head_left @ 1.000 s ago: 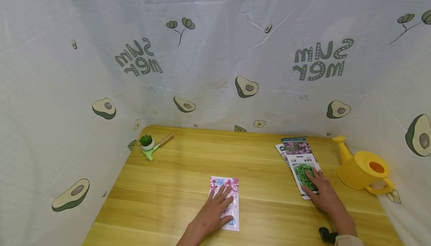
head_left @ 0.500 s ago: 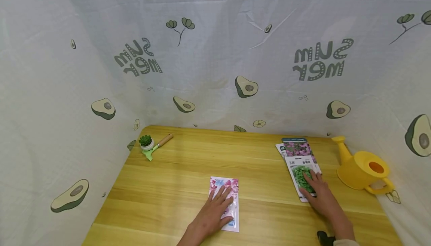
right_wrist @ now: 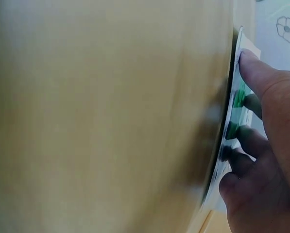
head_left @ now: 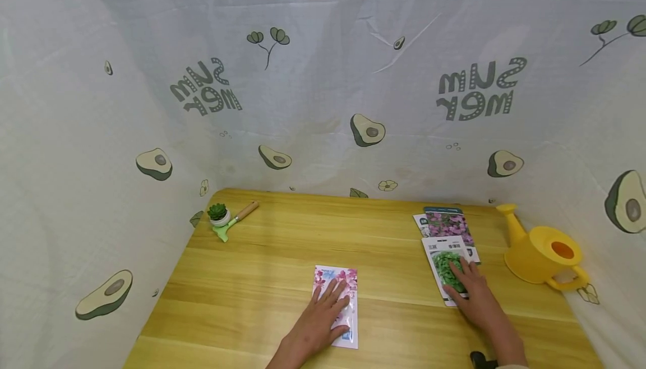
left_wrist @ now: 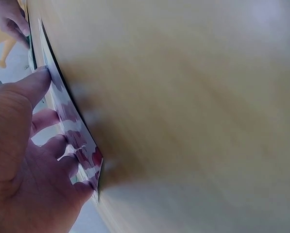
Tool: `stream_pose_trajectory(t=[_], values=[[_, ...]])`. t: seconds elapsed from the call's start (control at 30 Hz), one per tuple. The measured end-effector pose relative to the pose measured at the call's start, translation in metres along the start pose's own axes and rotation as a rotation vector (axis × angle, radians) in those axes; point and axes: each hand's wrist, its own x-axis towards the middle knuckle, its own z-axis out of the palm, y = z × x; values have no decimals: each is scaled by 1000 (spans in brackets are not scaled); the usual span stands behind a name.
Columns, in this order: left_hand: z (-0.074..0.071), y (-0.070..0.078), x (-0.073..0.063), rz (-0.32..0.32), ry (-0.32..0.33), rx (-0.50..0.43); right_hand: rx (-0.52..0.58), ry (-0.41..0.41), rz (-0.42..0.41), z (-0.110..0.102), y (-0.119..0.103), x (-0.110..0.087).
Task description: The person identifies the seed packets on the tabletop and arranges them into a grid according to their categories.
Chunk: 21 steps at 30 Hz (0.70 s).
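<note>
My left hand (head_left: pixel 318 324) rests spread on a seed packet with pink flowers (head_left: pixel 351 313), lying flat near the front middle of the table. In the left wrist view its fingertips touch the pink packet (left_wrist: pixel 74 124). To the right, my right hand (head_left: pixel 473 293) lies with extended fingers on a white seed packet with a green leafy picture (head_left: pixel 444 268). The right wrist view has thumb and fingertips on the green packet (right_wrist: pixel 238 99). Under and behind it lie a purple-flower packet (head_left: pixel 446 224) and another white packet (head_left: pixel 420 222), both partly covered.
A yellow watering can (head_left: pixel 537 257) stands at the table's right edge, close to my right hand. At the back left are a small potted succulent (head_left: pixel 218 215) and a green hand tool with a wooden handle (head_left: pixel 242 213). A patterned cloth (head_left: pixel 303 88) surrounds the wooden table (head_left: pixel 252 296).
My right hand has slid left and slightly toward me, taking the green-leaf packet along and uncovering more of the purple-flower packet. The left hand stays in place on the pink packet.
</note>
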Motion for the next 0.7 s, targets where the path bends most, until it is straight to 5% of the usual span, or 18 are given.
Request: stream_pose_trajectory(t=[0.37, 0.7], values=[[-6, 2, 1, 11, 0, -10, -48, 76, -32, 11, -10, -8], [-3, 0, 0, 10, 6, -12, -82, 1, 12, 17, -13, -3]])
